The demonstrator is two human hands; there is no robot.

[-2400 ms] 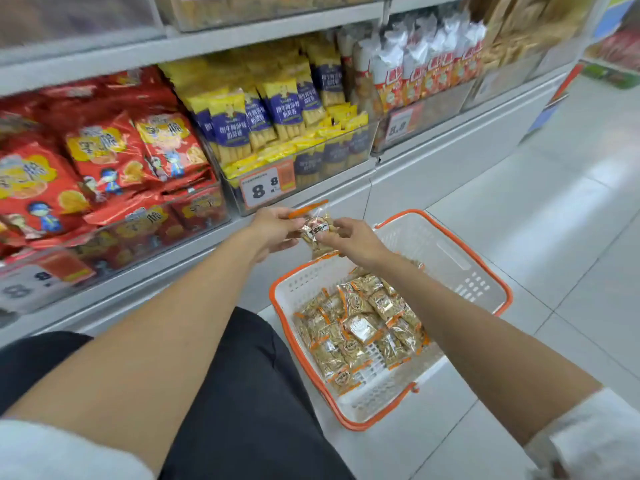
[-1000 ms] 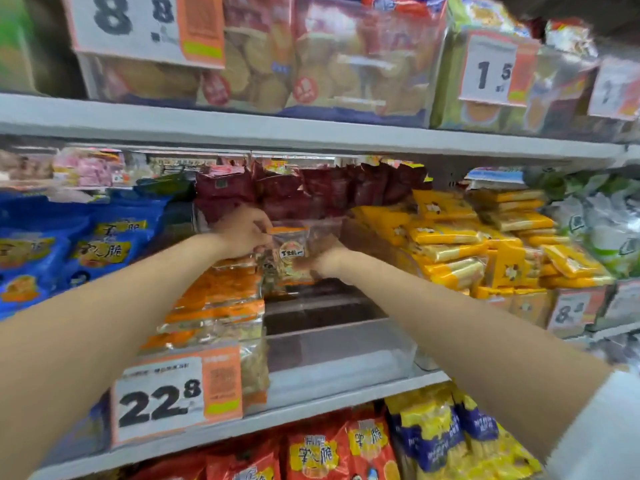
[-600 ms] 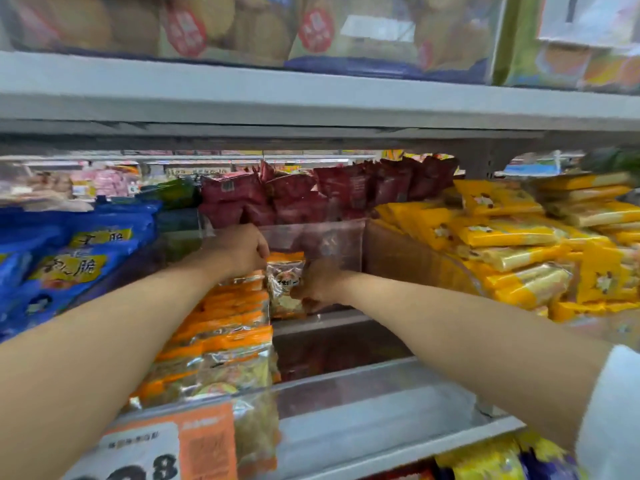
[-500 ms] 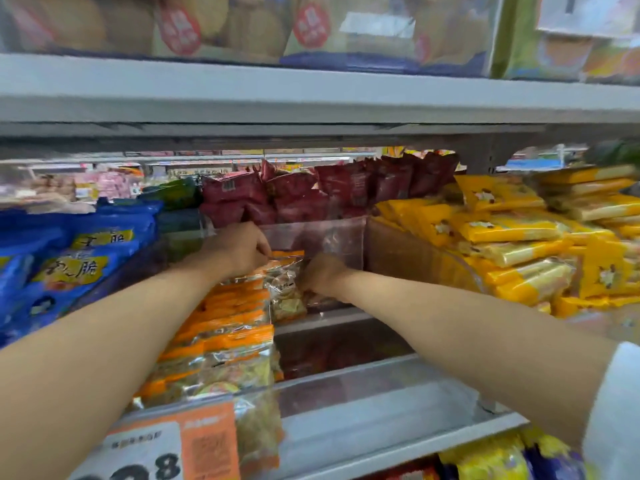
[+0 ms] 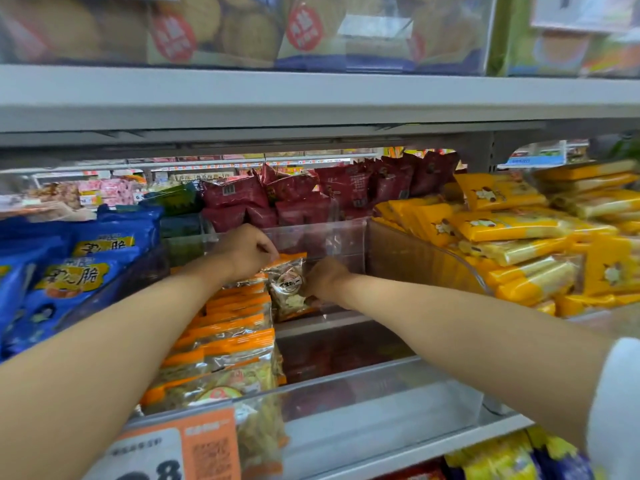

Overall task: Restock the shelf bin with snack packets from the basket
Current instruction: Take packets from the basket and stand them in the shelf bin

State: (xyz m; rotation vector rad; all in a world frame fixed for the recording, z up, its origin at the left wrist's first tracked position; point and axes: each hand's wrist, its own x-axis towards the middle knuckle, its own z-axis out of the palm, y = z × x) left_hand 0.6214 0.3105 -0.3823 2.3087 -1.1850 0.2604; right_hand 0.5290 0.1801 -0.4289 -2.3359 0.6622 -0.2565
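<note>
Right half of the shelf bin [image 5: 363, 410]: open floor from the front wall rearward, so a hand can enter from the front and above.

Left half: filled by a standing row of orange-topped packets [image 5: 235, 327].

Overhead: the upper shelf [image 5: 311, 95] caps the entry height.

Right side: a clear divider [image 5: 415, 265] holds back the stacked yellow packets [image 5: 502, 230].

Rear: red packets [image 5: 294, 202] crowd behind the back wall. Clearance there appears nil, though glare obscures it.

Rear centre: occupied by the left hand [image 5: 247, 251] and right hand [image 5: 325, 278], both holding a snack packet [image 5: 289, 289].

Both hands, left hand [image 5: 247, 251] and right hand [image 5: 325, 280], hold a snack packet [image 5: 287, 289] upright in the clear shelf bin [image 5: 381, 410].
</note>
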